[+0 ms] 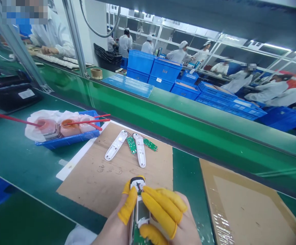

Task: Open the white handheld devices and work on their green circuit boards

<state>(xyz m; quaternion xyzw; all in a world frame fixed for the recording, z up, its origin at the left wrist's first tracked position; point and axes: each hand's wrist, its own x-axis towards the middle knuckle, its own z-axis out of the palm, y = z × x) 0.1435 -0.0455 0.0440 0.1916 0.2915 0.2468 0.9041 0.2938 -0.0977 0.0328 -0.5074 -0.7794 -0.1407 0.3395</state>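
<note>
Yellow finger cots cover the fingers of both my hands. My left hand point(124, 211) is closed around a white handheld device housing point(134, 183), with its black-rimmed head pointing away from me. A green circuit board with a grey display point(143, 211) lies along the housing, and thin wires show near the head. From the right, my right hand point(170, 214) grips the same piece, its fingertips by the wires and its thumb at the display's lower edge. Beyond them, two similar white housings point(116, 145) point(140, 151) lie on the cardboard sheet point(86, 183), each wired to a green board point(131, 145).
To the left, a blue tray point(68, 139) holds jars wrapped in white cloth, with red sticks poking out. Another cardboard piece point(247, 207) lies to the right. A green conveyor point(163, 115) runs behind, with blue crates point(165, 69) and co-workers beyond.
</note>
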